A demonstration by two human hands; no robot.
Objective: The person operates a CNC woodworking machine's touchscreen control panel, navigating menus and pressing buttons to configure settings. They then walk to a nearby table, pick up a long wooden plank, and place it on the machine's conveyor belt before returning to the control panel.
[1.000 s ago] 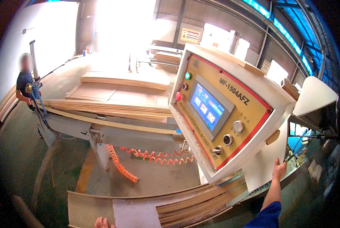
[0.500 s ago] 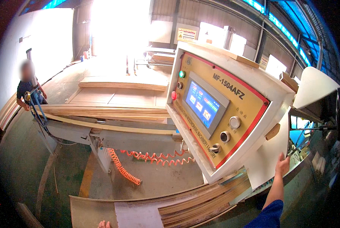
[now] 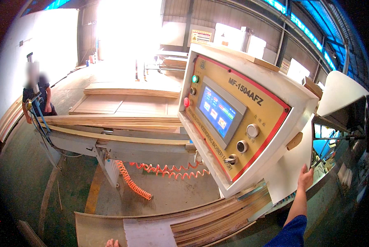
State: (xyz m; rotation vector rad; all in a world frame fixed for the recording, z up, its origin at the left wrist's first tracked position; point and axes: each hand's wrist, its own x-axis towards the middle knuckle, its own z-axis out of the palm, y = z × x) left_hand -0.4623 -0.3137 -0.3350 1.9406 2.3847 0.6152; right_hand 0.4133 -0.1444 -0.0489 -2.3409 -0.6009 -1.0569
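At the right, my right hand (image 3: 305,178) is closed on the edge of a white panel (image 3: 289,171) beside the control box. My left hand (image 3: 112,243) shows only as a few fingertips at the bottom edge, next to a pale sheet (image 3: 145,232) on a long, low bed. Whether those fingers hold anything is hidden. Long brown wooden strips (image 3: 217,224) lie on the bed between my hands. Above them leans a white control box (image 3: 238,123) with a gold face, a lit touchscreen (image 3: 216,111), buttons and a rotary switch (image 3: 231,159).
A long machine rail (image 3: 127,144) runs across, with orange coiled air hoses (image 3: 135,185) below it. Behind it lie stacks of wooden panels (image 3: 114,120). Another person (image 3: 38,92) stands at the far left by a blue bracket. A white fan-shaped plate (image 3: 342,94) juts out at the right.
The other person has shifted a little to the right and their arm hangs lower. My view has moved slightly; my hands stay about where they were.
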